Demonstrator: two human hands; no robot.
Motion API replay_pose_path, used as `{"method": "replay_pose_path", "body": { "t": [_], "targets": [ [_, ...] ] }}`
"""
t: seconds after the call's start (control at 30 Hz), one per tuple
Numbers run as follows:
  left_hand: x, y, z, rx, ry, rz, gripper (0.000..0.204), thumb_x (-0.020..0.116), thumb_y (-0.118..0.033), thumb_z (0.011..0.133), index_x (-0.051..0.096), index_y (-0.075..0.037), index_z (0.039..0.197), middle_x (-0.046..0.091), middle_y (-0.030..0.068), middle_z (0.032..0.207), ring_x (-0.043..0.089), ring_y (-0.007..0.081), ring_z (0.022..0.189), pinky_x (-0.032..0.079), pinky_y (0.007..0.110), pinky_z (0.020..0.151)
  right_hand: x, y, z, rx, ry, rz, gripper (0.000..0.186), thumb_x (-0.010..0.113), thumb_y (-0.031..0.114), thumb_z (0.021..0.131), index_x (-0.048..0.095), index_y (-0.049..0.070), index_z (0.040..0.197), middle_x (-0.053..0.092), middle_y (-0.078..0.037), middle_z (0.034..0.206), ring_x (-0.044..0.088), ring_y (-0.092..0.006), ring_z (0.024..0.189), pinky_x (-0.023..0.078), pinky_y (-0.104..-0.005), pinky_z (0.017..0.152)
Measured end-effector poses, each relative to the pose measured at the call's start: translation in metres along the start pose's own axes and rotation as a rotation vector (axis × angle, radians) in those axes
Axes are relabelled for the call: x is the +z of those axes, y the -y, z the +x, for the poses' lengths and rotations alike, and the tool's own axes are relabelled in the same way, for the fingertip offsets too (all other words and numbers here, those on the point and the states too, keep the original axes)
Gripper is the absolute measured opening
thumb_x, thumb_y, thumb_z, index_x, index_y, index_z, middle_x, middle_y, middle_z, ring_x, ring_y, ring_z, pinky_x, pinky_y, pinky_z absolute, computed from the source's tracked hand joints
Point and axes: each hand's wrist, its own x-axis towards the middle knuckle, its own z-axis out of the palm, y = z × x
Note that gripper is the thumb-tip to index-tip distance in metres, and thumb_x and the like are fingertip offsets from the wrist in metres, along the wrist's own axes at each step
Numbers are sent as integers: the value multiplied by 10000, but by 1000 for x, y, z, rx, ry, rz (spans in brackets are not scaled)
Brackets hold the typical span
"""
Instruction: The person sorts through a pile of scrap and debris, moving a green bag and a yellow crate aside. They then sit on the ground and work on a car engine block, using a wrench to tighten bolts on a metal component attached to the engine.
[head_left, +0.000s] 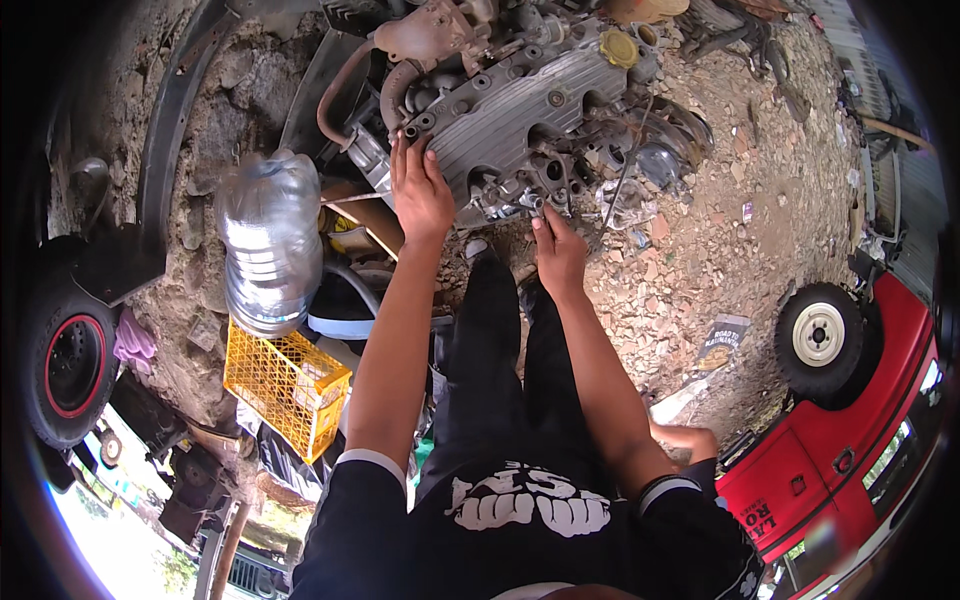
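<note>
An engine with a ribbed grey metal cover (pixel 500 112) and a yellow filler cap (pixel 619 47) lies in front of me. My left hand (pixel 420 190) is spread on the cover's left end, its fingers stretched out beside a round bolt hole. My right hand (pixel 560 255) is at the near edge of the engine, its fingers closed around a small shiny metal piece (pixel 533 202). What kind of piece it is does not show clearly. Ports and metal fittings (pixel 552 170) surround that spot. A rusty curved pipe (pixel 340 95) rises at the engine's far left.
To the left are a large clear plastic bottle (pixel 268 240), a yellow crate (pixel 285 385) and a wheel (pixel 72 365). Stony ground (pixel 740 220) spreads to the right. A red vehicle (pixel 840 450) stands at the lower right, with another person's arm (pixel 688 436) close beside me.
</note>
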Motion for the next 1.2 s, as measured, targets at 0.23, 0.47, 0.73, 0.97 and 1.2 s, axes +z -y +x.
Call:
{"method": "replay_pose_path", "body": {
  "t": [0.23, 0.47, 0.73, 0.97, 1.2],
  "targets": [
    [19, -10, 2, -294, -88, 155, 335, 534, -246, 1021, 601, 52, 1159, 587, 272, 1290, 520, 468, 1216, 411, 530, 1033, 0, 8, 1, -31, -33, -29, 302, 656, 237, 983, 657, 23, 1196, 737, -172, 868, 741, -277, 804, 518, -360, 683],
    [20, -15, 5, -202, -104, 257, 298, 565, -267, 1013, 645, -2, 1123, 618, 229, 1256, 560, 433, 1183, 455, 511, 990, 2, 5, 1, -31, -99, -83, 345, 680, 279, 960, 681, 30, 1199, 735, -198, 947, 721, -357, 886, 534, -408, 741],
    [25, -14, 0, -206, -147, 173, 306, 530, -267, 1037, 681, -19, 1133, 629, 199, 1277, 558, 407, 1220, 455, 482, 1018, -12, -3, -10, -170, 19, -127, 470, 672, 217, 946, 565, 142, 1398, 699, -235, 1122, 668, -423, 1034, 535, -463, 877],
    [27, -26, 3, -264, -209, 336, 313, 527, -293, 1026, 704, -40, 1081, 689, 169, 1158, 653, 380, 1058, 519, 491, 889, -22, -13, 2, -215, 120, -165, 438, 616, 307, 986, 544, 196, 1404, 695, -245, 897, 666, -451, 881, 511, -525, 759],
    [33, -45, -2, -459, -218, 452, 352, 484, -390, 1029, 708, -130, 1105, 714, 96, 1108, 675, 375, 984, 543, 504, 804, -62, -34, -24, -94, 216, -48, 435, 581, 153, 1000, 536, 154, 1432, 744, -157, 991, 709, -353, 854, 528, -454, 757]
  ]
}}
